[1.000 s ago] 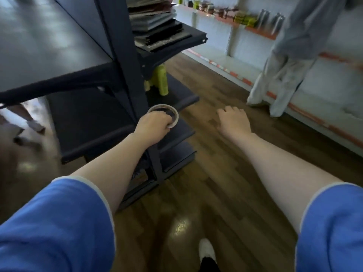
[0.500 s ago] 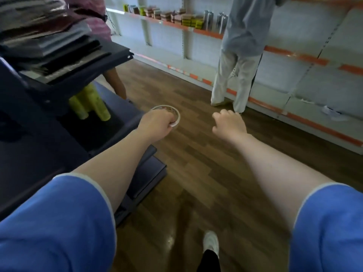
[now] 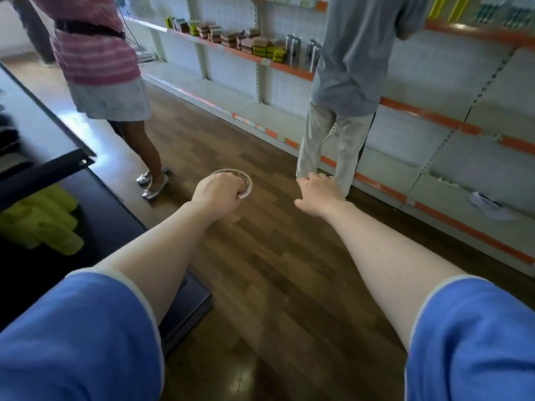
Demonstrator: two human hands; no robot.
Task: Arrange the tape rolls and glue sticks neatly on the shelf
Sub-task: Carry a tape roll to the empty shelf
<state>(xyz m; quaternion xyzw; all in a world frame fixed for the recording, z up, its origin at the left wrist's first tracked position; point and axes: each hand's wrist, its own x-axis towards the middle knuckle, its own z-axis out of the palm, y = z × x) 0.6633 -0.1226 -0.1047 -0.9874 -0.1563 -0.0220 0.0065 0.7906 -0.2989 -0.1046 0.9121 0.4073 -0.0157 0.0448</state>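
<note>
Clear tape roll [image 3: 242,181] gripped in the left hand [image 3: 217,192], mid-frame above the wooden floor [image 3: 269,273].
Fingers curl round the roll's near rim; the right hand [image 3: 318,191] hangs beside it, apart, fingers loose and holding nothing. At the right and top, the white shelf [image 3: 474,172] with orange edging carries stacked sponges [image 3: 254,44] and metal cans [image 3: 301,50]. Two people stand before it. Yellow-green rolls [image 3: 43,221] lie on the dark rack [image 3: 43,131] at left.
</note>
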